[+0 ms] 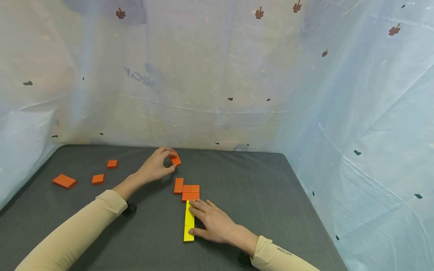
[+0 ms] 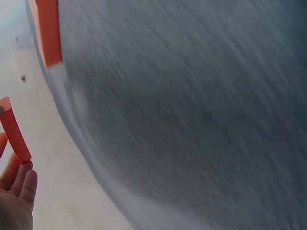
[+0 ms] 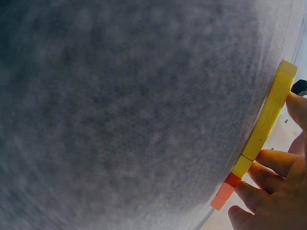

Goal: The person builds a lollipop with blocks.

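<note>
Toward the back of the table, my left hand pinches a flat orange rectangular block between thumb and fingers. The same block appears at the left edge of the left wrist view, tilted off the surface. My right hand rests with spread fingers against a long yellow strip made of two blocks end to end. In the right wrist view its fingertips touch the strip's side. Joined to the strip's far end is a cluster of orange blocks, with an upright orange rectangle at its left.
On the left of the grey table lie a larger orange block and two small orange squares, one nearer and one farther. Pale plastic sheeting hangs behind and at the sides.
</note>
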`<control>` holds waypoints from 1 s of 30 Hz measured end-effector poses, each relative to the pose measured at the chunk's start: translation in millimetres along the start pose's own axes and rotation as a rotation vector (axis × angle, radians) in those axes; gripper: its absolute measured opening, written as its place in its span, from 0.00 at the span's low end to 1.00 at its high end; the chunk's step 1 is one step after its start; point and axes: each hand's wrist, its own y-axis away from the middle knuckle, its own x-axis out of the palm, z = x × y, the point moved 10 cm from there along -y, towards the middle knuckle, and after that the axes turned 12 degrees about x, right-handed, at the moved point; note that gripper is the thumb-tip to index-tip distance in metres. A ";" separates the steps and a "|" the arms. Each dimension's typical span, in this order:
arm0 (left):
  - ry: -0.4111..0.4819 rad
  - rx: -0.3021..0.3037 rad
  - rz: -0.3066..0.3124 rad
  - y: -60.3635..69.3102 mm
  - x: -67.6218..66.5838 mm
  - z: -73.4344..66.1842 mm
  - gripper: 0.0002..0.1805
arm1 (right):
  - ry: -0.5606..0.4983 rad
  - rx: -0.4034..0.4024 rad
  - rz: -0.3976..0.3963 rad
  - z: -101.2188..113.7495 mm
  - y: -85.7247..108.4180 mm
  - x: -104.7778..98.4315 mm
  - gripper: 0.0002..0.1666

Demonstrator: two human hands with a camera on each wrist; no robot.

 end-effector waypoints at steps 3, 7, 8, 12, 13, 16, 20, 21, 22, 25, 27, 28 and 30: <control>0.013 0.029 0.004 -5.6 9.5 -15.4 0.21 | -0.005 0.001 0.005 -0.3 -0.1 0.4 0.42; 0.048 0.057 0.021 -12.4 23.2 -32.3 0.21 | -0.010 0.007 0.018 -1.0 -0.8 1.8 0.42; 0.055 0.066 0.027 -13.8 26.8 -35.9 0.21 | -0.012 0.009 0.021 -1.1 -1.0 2.0 0.42; 0.074 0.114 0.049 -19.7 40.4 -48.4 0.20 | -0.002 0.004 0.015 -0.8 -1.0 1.6 0.42; 0.076 0.128 0.055 -21.1 43.9 -51.2 0.19 | 0.000 0.003 0.013 -0.8 -1.1 1.3 0.42; 0.089 0.161 0.084 -24.6 54.9 -58.6 0.19 | 0.003 0.005 0.015 -1.0 -1.6 1.1 0.42; 0.111 0.185 0.144 -27.5 70.1 -69.2 0.19 | 0.007 0.003 0.016 -1.0 -2.4 1.2 0.42; 0.116 0.191 0.162 -28.1 74.2 -71.8 0.19 | 0.010 0.000 0.013 -0.8 -2.4 1.2 0.42; 0.117 0.200 0.179 -28.6 78.3 -74.4 0.20 | 0.013 -0.002 0.011 -0.7 -2.4 1.2 0.42; 0.123 0.216 0.237 -29.8 89.5 -81.1 0.20 | 0.019 -0.002 0.008 -0.8 -2.3 1.8 0.41; 0.121 0.218 0.274 -30.5 96.3 -83.3 0.21 | 0.020 0.000 0.010 -1.0 -2.3 2.4 0.41; 0.119 0.214 0.290 -30.9 99.3 -83.8 0.21 | 0.021 0.001 0.011 -1.2 -2.3 2.7 0.41; 0.112 0.200 0.321 -31.4 104.3 -84.1 0.21 | 0.021 0.003 0.014 -1.6 -2.3 3.3 0.41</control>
